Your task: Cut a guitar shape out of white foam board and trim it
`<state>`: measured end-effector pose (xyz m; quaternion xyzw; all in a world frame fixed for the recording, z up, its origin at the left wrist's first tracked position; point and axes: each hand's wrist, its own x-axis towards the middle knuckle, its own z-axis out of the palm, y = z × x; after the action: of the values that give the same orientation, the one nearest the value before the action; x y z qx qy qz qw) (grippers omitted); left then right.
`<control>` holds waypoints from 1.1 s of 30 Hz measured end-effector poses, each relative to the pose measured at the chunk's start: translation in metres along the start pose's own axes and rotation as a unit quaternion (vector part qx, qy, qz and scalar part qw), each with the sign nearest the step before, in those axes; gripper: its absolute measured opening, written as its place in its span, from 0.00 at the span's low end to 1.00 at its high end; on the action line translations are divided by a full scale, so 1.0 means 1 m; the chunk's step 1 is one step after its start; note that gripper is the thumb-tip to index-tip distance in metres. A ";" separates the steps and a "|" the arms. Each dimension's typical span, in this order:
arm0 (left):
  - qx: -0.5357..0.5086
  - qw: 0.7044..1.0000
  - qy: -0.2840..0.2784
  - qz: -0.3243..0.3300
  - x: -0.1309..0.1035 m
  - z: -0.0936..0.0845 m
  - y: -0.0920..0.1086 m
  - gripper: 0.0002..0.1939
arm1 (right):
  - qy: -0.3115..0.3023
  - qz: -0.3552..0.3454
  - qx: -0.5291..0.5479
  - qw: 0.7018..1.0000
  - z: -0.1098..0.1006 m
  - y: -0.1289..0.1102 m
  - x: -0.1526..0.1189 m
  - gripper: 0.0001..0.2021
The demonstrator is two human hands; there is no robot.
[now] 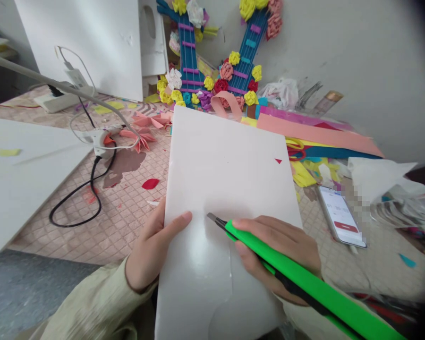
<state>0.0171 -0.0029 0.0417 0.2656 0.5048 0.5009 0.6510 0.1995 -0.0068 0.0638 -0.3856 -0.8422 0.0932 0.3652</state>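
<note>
A white board [230,179] stands in front of me, tilted, its lower part near my body. My left hand [156,245] grips its left edge, with the thumb on the front face and the other fingers hidden behind. In my right hand [279,250] is a green utility knife [297,274], its short blade out and pointing up and left over the board. Whether the blade touches the surface I cannot tell. A curved line runs down the lower part of the board. One small red scrap [278,161] lies near its upper right.
Left are another white board [31,165], a glue gun [101,141] with a looped black cable, and a power strip [56,98]. Two flower-trimmed paper guitars [191,56] lean on the back wall. Right are paper sheets [315,132], scissors [295,147] and a phone [342,215].
</note>
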 end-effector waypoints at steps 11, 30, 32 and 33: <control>0.018 1.000 0.000 0.000 0.003 -0.002 -0.004 0.19 | 0.019 0.017 0.007 1.000 0.005 0.002 -0.009 0.13; 0.010 0.999 -0.017 -0.026 0.003 -0.001 -0.009 0.20 | 0.047 -0.007 -0.004 0.999 0.012 0.009 -0.030 0.16; 0.010 1.000 -0.010 -0.021 0.002 0.000 -0.010 0.18 | 0.051 -0.005 -0.010 0.999 0.013 0.009 -0.031 0.16; 0.008 1.000 -0.010 -0.018 0.002 0.001 -0.010 0.18 | 0.052 -0.003 -0.013 0.999 0.014 0.008 -0.031 0.16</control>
<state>0.0219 -0.0041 0.0328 0.2664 0.5074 0.4821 0.6627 0.2084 -0.0220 0.0333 -0.3920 -0.8245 0.0610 0.4035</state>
